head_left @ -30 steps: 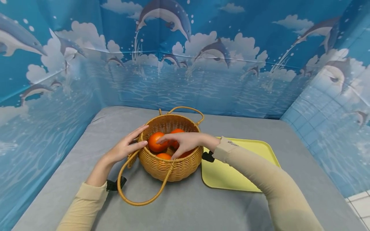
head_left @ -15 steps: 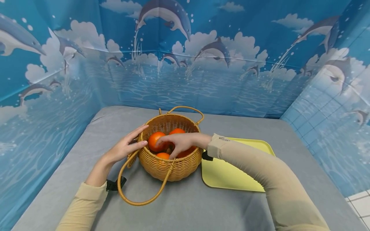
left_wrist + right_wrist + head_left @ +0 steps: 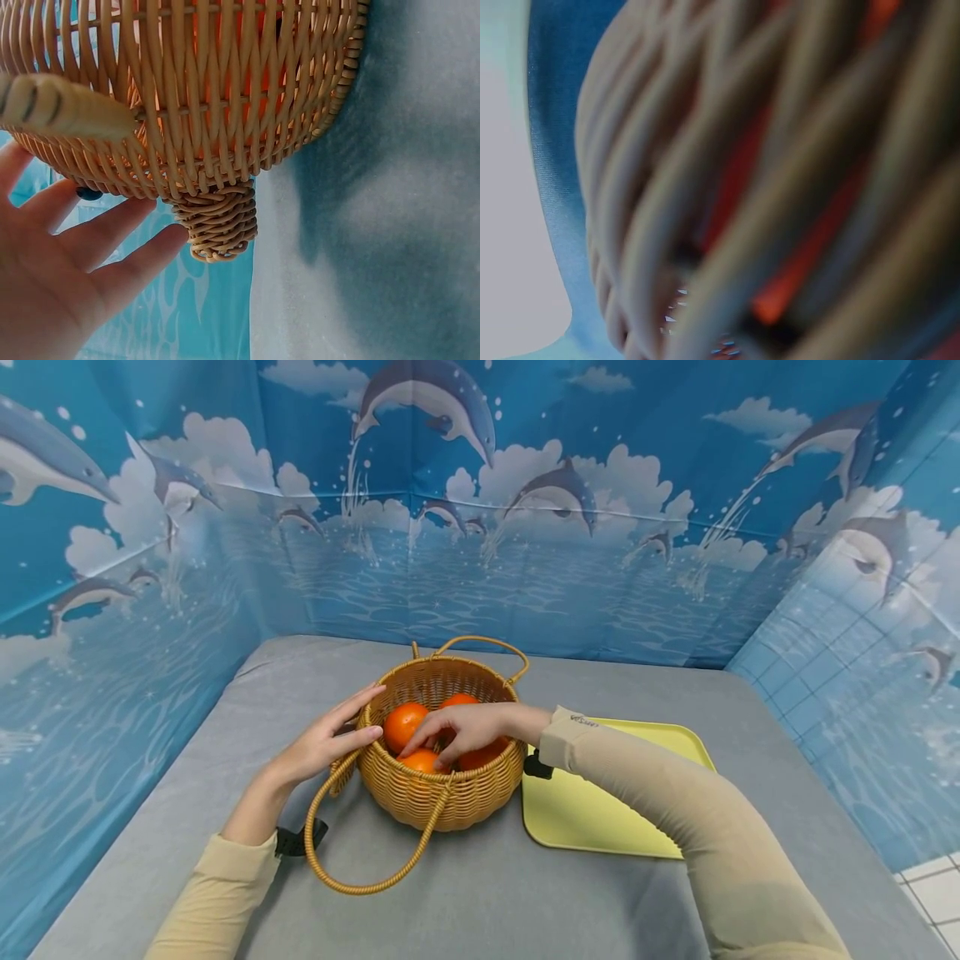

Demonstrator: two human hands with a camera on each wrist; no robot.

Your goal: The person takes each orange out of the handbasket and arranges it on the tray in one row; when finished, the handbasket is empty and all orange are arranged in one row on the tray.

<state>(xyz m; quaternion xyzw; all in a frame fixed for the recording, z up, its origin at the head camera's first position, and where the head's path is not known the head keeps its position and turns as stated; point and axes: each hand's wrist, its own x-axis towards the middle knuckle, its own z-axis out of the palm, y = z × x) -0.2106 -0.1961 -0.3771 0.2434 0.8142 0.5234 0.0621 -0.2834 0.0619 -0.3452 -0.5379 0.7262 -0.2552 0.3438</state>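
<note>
A round wicker basket point(image 3: 442, 802) with looped handles holds several oranges. My left hand point(image 3: 324, 745) rests against the basket's left rim, fingers straight and spread; in the left wrist view the fingers point(image 3: 112, 229) lie along the woven side. My right hand point(image 3: 468, 731) reaches in over the right rim. Its fingers and thumb grip the near orange point(image 3: 422, 761) low in the basket. Another orange point(image 3: 405, 725) sits just behind it, a further one point(image 3: 459, 700) at the back, and one point(image 3: 482, 755) lies partly under my right hand. The right wrist view shows mostly blurred basket weave point(image 3: 742, 187).
A yellow tray point(image 3: 600, 814) lies right of the basket, partly beneath my right forearm. One basket handle point(image 3: 360, 888) droops toward me over the grey tabletop point(image 3: 480, 902); another handle point(image 3: 487, 642) stands at the back. Dolphin-print curtains point(image 3: 480, 585) enclose the table.
My right hand has shifted from over the left orange to the near orange, its fingers closing round it. My left hand and the basket stay in place.
</note>
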